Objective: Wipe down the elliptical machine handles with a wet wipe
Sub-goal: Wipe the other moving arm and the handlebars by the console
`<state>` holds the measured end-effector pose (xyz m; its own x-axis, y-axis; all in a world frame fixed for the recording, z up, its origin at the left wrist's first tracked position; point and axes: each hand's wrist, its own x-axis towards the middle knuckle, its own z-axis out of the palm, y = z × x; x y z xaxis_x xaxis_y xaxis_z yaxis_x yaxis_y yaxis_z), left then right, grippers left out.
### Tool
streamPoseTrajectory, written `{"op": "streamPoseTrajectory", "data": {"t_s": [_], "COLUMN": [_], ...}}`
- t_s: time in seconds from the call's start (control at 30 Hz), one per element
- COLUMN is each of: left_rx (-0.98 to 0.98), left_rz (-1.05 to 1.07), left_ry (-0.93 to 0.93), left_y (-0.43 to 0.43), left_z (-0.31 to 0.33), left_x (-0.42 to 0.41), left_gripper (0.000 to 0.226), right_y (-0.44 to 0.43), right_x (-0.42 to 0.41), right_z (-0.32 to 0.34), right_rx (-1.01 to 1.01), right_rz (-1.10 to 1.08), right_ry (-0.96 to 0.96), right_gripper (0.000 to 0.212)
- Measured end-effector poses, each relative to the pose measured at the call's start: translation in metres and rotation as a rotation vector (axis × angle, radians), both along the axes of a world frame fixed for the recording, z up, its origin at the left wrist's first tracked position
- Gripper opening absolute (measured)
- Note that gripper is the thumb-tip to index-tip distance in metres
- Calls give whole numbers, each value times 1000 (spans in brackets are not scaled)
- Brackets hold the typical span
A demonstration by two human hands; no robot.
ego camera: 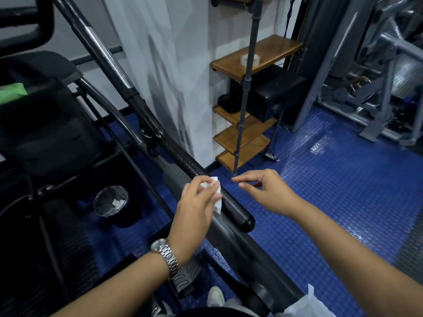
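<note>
A long black elliptical handle runs from the upper left down to a rounded end near the middle of the view. My left hand, with a metal watch on its wrist, holds a white wet wipe against the handle just above that rounded end. My right hand hovers to the right of the handle, fingers loosely bent, holding nothing and touching nothing. A second chrome and black bar of the machine rises toward the top left.
A small black bin with white scraps stands on the blue studded floor at left. Wooden shelves on a metal pole stand by the white pillar. Grey gym equipment fills the right back. A green pack lies at far left.
</note>
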<state>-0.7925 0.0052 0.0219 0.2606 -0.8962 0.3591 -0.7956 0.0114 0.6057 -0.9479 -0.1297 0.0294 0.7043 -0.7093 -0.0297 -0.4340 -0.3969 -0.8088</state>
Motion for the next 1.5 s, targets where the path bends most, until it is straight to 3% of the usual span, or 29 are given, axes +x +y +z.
{"op": "streamPoseTrajectory", "data": {"t_s": [0.17,0.4,0.53,0.63,0.73,0.83,0.93,1.07,1.13,1.27,1.5], "left_rx": [24,42,-21,18,31,37,-30,-83,-24,119,78], "left_rz": [-171,22,37,57,27,25,84,194,155,51,52], "left_ry": [-98,-9,232,520,903,1068,883,167,-98,-293,-354], "left_y": [16,-4,0,2,2,0,-8,-30,-41,-50,-55], "left_z": [-1,4,14,18,20,19,11,7,9,2,-4], "left_x": [-18,0,-2,7,19,35,62,110,126,135,136], "left_gripper": [39,24,19,20,11,9,17,34,40,45,48], "right_y": [1,3,15,25,31,35,33,29,27,32,25], "right_x": [5,4,9,17,25,29,25,20,26,35,40], "right_z": [5,9,15,18,17,11,12,18,17,12,13], "right_rx": [-19,-103,-181,-234,-275,-319,-356,-423,-450,-450,-399], "right_rz": [7,-62,-78,-21,36,116,165,202,193,156,137], "right_ry": [-18,-127,-291,-341,-327,-226,-93,59,78,36,-42], "right_gripper": [21,21,14,12,23,25,27,30,35,33,16]}}
